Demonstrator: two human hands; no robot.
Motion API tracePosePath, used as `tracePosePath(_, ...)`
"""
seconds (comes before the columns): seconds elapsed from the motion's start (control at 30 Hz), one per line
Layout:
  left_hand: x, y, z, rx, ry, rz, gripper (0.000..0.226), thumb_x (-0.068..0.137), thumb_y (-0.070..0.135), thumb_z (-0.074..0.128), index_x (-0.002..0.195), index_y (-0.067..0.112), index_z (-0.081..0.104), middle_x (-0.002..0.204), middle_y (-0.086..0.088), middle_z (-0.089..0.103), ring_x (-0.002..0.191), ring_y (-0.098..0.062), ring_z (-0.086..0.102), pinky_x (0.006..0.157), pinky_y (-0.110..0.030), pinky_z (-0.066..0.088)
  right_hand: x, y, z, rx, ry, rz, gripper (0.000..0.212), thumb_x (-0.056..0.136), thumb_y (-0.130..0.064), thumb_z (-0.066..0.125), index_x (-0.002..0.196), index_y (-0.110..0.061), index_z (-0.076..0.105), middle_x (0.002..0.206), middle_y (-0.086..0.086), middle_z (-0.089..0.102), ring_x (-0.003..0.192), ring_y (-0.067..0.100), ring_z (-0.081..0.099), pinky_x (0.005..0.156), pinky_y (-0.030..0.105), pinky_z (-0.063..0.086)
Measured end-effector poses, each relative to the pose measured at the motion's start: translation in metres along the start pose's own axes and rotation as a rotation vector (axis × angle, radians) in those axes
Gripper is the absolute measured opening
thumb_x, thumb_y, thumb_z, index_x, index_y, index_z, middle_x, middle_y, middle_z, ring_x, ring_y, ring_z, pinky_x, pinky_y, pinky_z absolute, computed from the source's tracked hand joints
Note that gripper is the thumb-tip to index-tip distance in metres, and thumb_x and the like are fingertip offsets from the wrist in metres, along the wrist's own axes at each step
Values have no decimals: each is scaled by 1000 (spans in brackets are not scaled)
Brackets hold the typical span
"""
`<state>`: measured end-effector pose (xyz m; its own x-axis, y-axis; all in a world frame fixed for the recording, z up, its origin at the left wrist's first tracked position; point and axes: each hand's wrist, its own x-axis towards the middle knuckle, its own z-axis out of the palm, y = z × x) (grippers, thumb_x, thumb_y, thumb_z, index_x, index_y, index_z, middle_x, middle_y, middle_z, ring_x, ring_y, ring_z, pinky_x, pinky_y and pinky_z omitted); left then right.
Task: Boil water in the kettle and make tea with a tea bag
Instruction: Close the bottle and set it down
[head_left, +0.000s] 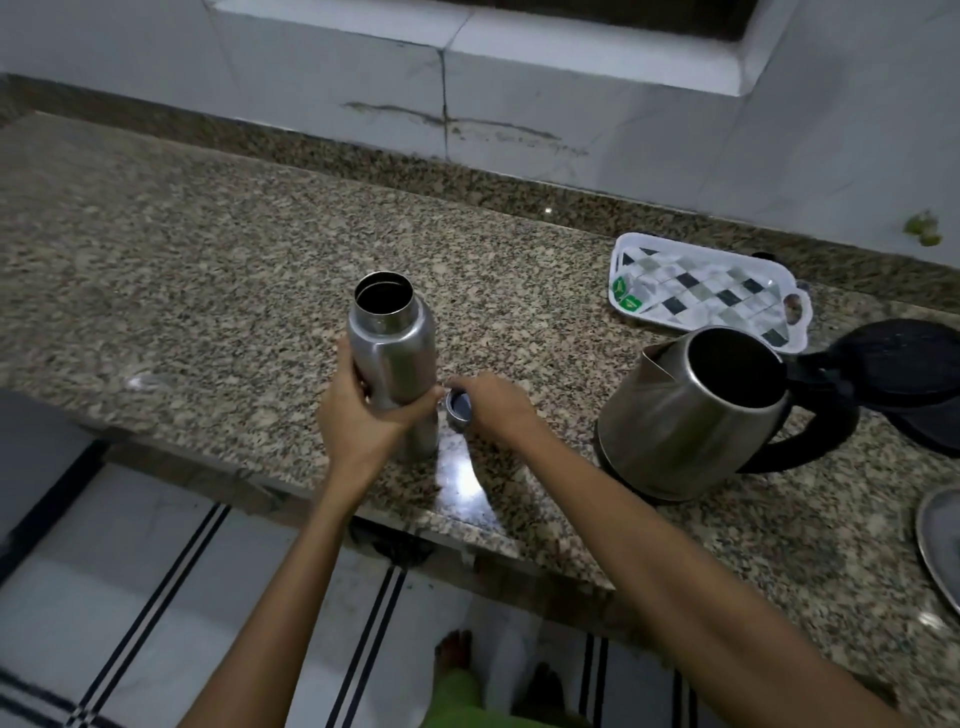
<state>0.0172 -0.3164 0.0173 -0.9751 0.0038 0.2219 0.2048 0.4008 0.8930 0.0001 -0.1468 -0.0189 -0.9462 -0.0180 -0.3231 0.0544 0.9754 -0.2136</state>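
A steel water bottle (392, 343) stands upright and uncapped on the granite counter (208, 249). My left hand (363, 415) grips its body. My right hand (493, 402) holds the bottle's small steel cap (458, 408) just right of the bottle, down at the counter. A steel electric kettle (685, 415) with a black handle stands to the right, its black lid (904, 364) flipped open and its inside dark. Two tea bags with green tags (626, 293) lie on the left end of a white checkered tray (727, 291) behind the kettle.
A steel plate's rim (937, 545) shows at the right edge. A white tiled wall (519, 78) backs the counter. The counter's front edge (311, 499) runs diagonally, with tiled floor and my bare feet below. A dark surface (31, 452) lies at the far left.
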Motion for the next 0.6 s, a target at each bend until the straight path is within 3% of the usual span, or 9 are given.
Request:
tracePosePath(0.13, 2, -4, -2, -12, -15, -12, 106, 50, 51, 86, 141, 31, 34, 120, 5, 63, 106, -15, 61, 88, -44, 53, 4, -5, 0, -98, 63, -18, 43, 83, -22, 70, 121, -13, 52, 117, 13, 61, 105, 32, 61, 80, 41, 52)
tracePosePath(0.23, 3, -8, -2, -2, -22, -21, 106, 49, 58, 84, 140, 33, 35, 118, 9, 64, 104, -10, 61, 86, -37, 54, 4, -8, 2, -41, 85, 22, 53, 76, -37, 77, 115, -14, 50, 110, 8, 63, 99, 29, 63, 74, 37, 50)
tracePosePath(0.33, 3, -9, -2, -4, -24, -27, 106, 46, 67, 79, 138, 35, 37, 113, 17, 62, 99, -4, 60, 77, -18, 47, -1, -9, 6, 204, 182, 77, 53, 74, -50, 73, 110, -21, 47, 108, 3, 63, 94, 24, 61, 70, 31, 46)
tracePosePath(0.4, 3, -9, -1, 0, -24, -22, 106, 45, 71, 77, 137, 34, 38, 109, 19, 61, 96, -3, 59, 73, -12, 41, -6, -8, 6, 356, 218, 101, 54, 78, -54, 68, 119, -25, 49, 115, 4, 61, 100, 24, 60, 79, 35, 51)
tracePosePath(0.47, 3, -10, -1, 4, -27, -26, 106, 45, 71, 77, 136, 34, 38, 109, 19, 61, 96, -3, 58, 73, -12, 40, -11, -8, 0, 507, 268, 135, 50, 81, -57, 64, 121, -28, 53, 116, 1, 62, 101, 21, 61, 86, 40, 53)
tracePosePath(0.6, 3, -10, -2, -3, -37, -39, 106, 45, 71, 77, 137, 37, 37, 105, 27, 57, 96, 7, 54, 74, -15, 42, -20, -18, -33, 951, 481, 207, 41, 77, -55, 68, 106, -28, 57, 99, -6, 67, 88, 15, 66, 80, 44, 58)
